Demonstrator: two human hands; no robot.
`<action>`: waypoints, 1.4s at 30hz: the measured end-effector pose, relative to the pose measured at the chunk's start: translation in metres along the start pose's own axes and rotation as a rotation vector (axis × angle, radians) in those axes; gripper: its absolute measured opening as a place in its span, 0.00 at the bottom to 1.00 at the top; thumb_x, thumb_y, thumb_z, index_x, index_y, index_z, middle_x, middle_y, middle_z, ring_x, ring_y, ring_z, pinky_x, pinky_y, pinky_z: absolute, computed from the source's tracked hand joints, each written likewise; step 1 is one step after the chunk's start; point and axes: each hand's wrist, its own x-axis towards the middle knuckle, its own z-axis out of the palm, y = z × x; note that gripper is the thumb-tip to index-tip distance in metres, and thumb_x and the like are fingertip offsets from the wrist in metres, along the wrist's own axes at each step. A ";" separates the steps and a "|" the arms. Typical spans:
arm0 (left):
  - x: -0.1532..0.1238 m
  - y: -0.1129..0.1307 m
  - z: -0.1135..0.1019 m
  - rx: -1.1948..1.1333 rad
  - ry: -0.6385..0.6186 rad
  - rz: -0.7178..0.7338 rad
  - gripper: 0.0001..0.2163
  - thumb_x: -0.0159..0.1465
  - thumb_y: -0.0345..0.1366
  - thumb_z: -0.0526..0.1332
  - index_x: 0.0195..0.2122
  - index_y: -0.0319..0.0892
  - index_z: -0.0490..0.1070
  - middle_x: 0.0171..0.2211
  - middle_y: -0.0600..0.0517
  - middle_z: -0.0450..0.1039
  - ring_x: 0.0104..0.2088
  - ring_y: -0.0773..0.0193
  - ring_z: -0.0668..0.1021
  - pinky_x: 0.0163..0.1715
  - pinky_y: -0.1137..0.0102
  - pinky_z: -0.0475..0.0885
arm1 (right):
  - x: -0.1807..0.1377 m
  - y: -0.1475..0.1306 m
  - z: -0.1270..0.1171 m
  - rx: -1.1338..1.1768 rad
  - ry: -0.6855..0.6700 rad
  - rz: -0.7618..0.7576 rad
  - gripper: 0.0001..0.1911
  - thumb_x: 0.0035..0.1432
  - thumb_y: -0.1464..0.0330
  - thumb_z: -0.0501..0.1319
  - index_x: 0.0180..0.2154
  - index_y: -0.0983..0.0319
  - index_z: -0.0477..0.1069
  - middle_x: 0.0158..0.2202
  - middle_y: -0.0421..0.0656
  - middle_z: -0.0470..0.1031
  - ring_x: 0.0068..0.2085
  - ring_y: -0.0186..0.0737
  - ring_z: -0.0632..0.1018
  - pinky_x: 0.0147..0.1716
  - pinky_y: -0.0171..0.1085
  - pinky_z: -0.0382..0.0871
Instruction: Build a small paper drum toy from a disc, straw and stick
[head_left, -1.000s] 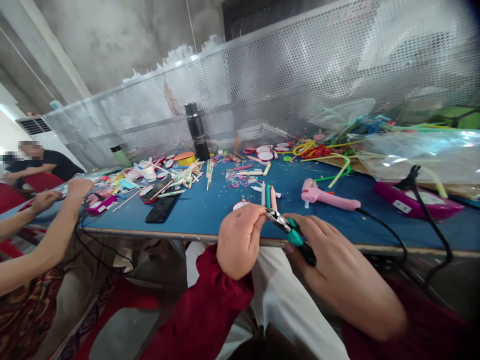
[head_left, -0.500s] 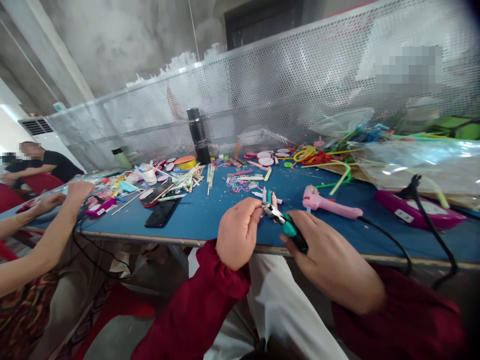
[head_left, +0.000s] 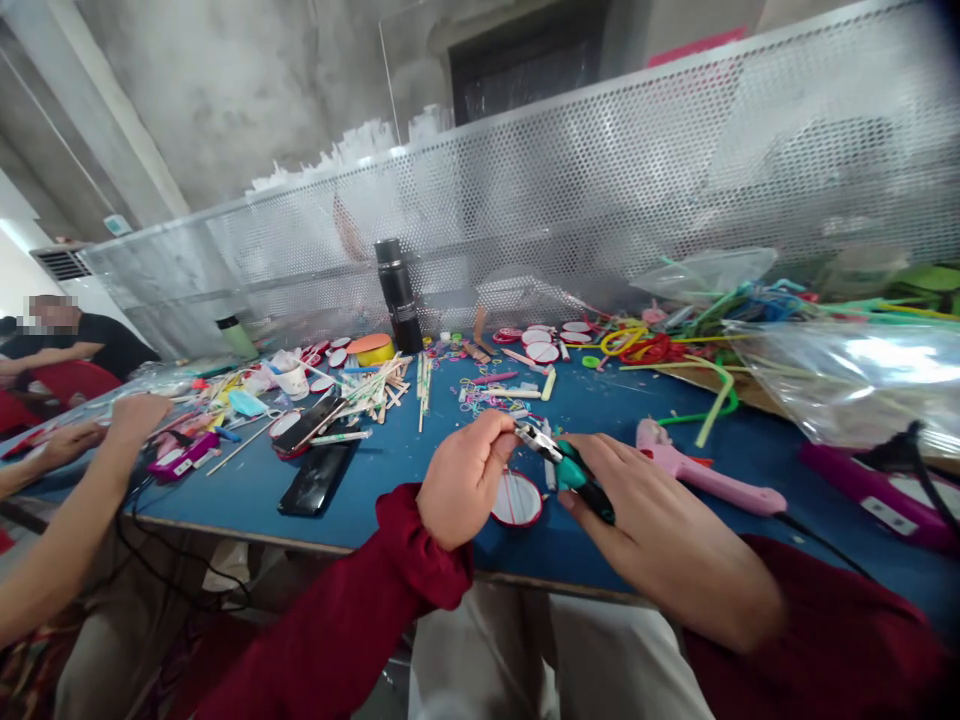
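My right hand (head_left: 660, 520) is wrapped round the black and teal handles of a pair of pliers (head_left: 574, 468). Their metal jaws point left and meet the fingertips of my left hand (head_left: 461, 480). That hand is closed in a pinch at the jaw tip; whatever lies between its fingers is too small or hidden to make out. Below the jaws, a round white disc with a red rim (head_left: 517, 498) lies on the blue table (head_left: 420, 505), partly covered by my left hand. A pink glue gun (head_left: 712, 480) rests just beyond my right hand.
Left of my hands lie a black phone (head_left: 319, 480) and a pile of wooden sticks (head_left: 386, 385). A black flask (head_left: 399, 300) stands by the perforated metal screen (head_left: 525, 220). Purple power strips (head_left: 870, 500) sit at both sides. A co-worker's arms (head_left: 82, 510) reach in from the left.
The camera view has tilted and shifted, so the table edge appears lower. The red-rimmed disc has come into sight under my hands. The pliers stay at my left fingertips.
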 end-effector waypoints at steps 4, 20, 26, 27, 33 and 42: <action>0.013 -0.011 -0.002 -0.010 0.027 -0.035 0.08 0.71 0.37 0.48 0.37 0.43 0.63 0.28 0.54 0.65 0.28 0.67 0.66 0.31 0.72 0.60 | 0.022 0.003 0.002 -0.028 -0.002 0.002 0.21 0.63 0.64 0.54 0.56 0.64 0.64 0.50 0.50 0.74 0.51 0.49 0.75 0.50 0.45 0.68; 0.033 -0.043 0.005 -0.177 -0.012 -0.126 0.11 0.72 0.41 0.48 0.35 0.42 0.62 0.26 0.55 0.63 0.27 0.68 0.65 0.30 0.71 0.61 | 0.044 0.016 0.019 -0.059 0.001 0.015 0.18 0.63 0.63 0.55 0.53 0.62 0.66 0.44 0.48 0.76 0.45 0.48 0.77 0.45 0.44 0.69; 0.028 -0.049 0.007 -0.277 -0.080 -0.161 0.16 0.72 0.47 0.46 0.33 0.42 0.62 0.25 0.54 0.63 0.25 0.68 0.66 0.28 0.71 0.62 | 0.044 0.011 0.020 -0.057 -0.020 0.016 0.16 0.59 0.67 0.57 0.49 0.62 0.67 0.41 0.47 0.75 0.42 0.47 0.76 0.42 0.44 0.70; 0.027 -0.050 0.007 -0.250 -0.078 -0.156 0.16 0.72 0.46 0.46 0.33 0.42 0.63 0.25 0.54 0.63 0.26 0.67 0.67 0.28 0.71 0.62 | 0.044 0.010 0.021 -0.062 -0.033 0.027 0.15 0.59 0.67 0.57 0.48 0.62 0.67 0.40 0.47 0.75 0.42 0.48 0.76 0.42 0.44 0.70; 0.023 -0.054 0.007 -0.178 -0.071 -0.166 0.15 0.72 0.44 0.46 0.34 0.42 0.66 0.25 0.54 0.64 0.26 0.66 0.67 0.30 0.70 0.62 | 0.044 0.006 0.026 -0.107 -0.072 0.089 0.13 0.57 0.68 0.57 0.45 0.61 0.67 0.39 0.48 0.74 0.42 0.50 0.75 0.41 0.45 0.69; 0.021 -0.056 0.011 -0.133 -0.047 -0.206 0.16 0.71 0.45 0.46 0.31 0.43 0.63 0.23 0.54 0.61 0.25 0.66 0.65 0.29 0.70 0.63 | 0.042 0.006 0.031 -0.096 -0.077 0.073 0.12 0.57 0.71 0.56 0.45 0.61 0.66 0.39 0.48 0.73 0.41 0.49 0.75 0.40 0.45 0.70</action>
